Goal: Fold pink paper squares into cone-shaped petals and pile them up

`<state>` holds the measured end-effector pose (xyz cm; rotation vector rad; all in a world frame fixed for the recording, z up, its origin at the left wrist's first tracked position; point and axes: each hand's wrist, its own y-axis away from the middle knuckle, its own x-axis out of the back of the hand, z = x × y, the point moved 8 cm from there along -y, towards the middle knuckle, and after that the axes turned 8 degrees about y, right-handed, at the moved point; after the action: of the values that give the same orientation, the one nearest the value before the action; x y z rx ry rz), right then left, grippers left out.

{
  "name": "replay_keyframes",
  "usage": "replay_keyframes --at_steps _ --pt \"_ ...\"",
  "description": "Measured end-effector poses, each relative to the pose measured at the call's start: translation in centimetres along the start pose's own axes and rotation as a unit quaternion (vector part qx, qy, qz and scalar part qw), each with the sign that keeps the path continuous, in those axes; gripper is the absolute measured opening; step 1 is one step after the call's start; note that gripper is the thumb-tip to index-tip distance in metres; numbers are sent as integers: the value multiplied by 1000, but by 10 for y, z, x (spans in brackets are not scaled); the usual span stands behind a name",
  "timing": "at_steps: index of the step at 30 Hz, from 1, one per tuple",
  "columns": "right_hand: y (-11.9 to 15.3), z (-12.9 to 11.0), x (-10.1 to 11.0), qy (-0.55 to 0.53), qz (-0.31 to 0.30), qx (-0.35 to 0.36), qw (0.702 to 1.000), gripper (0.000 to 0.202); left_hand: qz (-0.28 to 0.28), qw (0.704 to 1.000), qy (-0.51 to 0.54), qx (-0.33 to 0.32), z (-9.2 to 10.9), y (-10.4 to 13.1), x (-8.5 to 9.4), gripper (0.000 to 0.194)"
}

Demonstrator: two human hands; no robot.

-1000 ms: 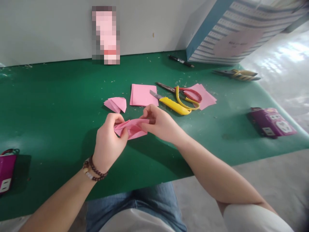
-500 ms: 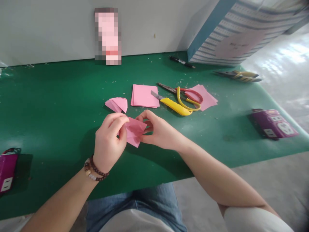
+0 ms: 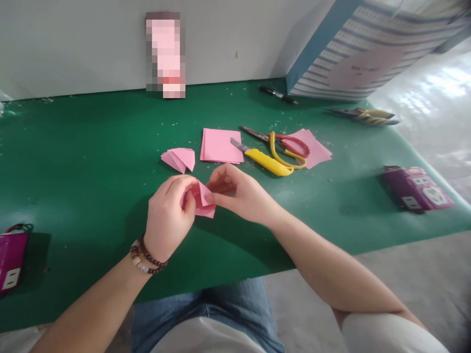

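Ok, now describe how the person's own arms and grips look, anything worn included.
The left grip and right grip are both ungloved. Beaded strands circle the left forearm at the wrist: mostly dark brown, with a few pale and tan beads. The right forearm shows nothing worn. A short, whitish sleeve ends near its elbow; any left sleeve is unclear.

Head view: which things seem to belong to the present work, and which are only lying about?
Likely in the work:
creased pink paper, held by left hand and right hand
folded pink piece
stacked square pink sheets

Apparently lying about:
scissors
yellow-handled knife
pen
long-nose pliers
two purple packs
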<state>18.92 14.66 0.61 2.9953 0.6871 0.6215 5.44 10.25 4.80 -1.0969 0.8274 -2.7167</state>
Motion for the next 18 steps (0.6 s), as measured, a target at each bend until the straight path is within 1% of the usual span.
replay_keyframes --at_steps 4,6,8,13,16,18 --pt "1 -2 5 117 51 14 992 19 -9 1000 -16 12 0 2 -3 21" --pt "1 -5 4 169 57 21 984 11 -18 999 -20 18 1 3 -5 19" --pt "1 -7 4 209 61 27 976 9 -22 999 -21 17 2 4 -6 18" --pt "-1 -7 3 229 39 15 973 14 -25 999 -21 10 4 6 -8 19" --pt "-3 -5 2 246 29 12 969 14 -38 999 -16 10 3 6 -10 24" --pt "-3 -4 3 232 32 14 972 14 -51 999 2 13 2 4 -11 27"
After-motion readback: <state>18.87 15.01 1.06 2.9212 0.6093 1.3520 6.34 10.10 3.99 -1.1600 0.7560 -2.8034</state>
